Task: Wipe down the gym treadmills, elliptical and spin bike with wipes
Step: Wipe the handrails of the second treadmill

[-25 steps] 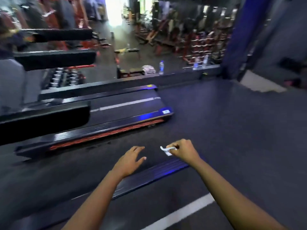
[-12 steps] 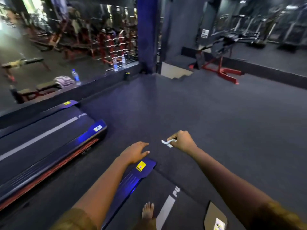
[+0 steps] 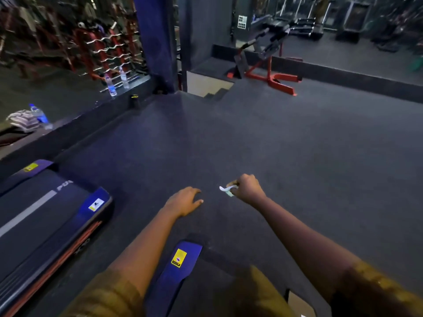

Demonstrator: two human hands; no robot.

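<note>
two treadmills (image 3: 34, 216) (image 3: 180, 268), three water bottles (image 3: 111, 86) (image 3: 123, 78) (image 3: 39, 115), one wipe (image 3: 227, 189), two hands (image 3: 184, 202) (image 3: 248, 188), one red bench frame (image 3: 278, 80).

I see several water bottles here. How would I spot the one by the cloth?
Start at the blue pillar and follow the low dark wall leftwards. Past the pair of bottles, a lone water bottle stands near the left edge. Only this one has a striped folded cloth beside it.

The belt of the treadmill (image 3: 34, 209) on the left bears pale letters beginning "PU"; the rest is blurred. The yellow sticker (image 3: 179, 257) and the wall sign (image 3: 242, 21) are unreadable.
</note>
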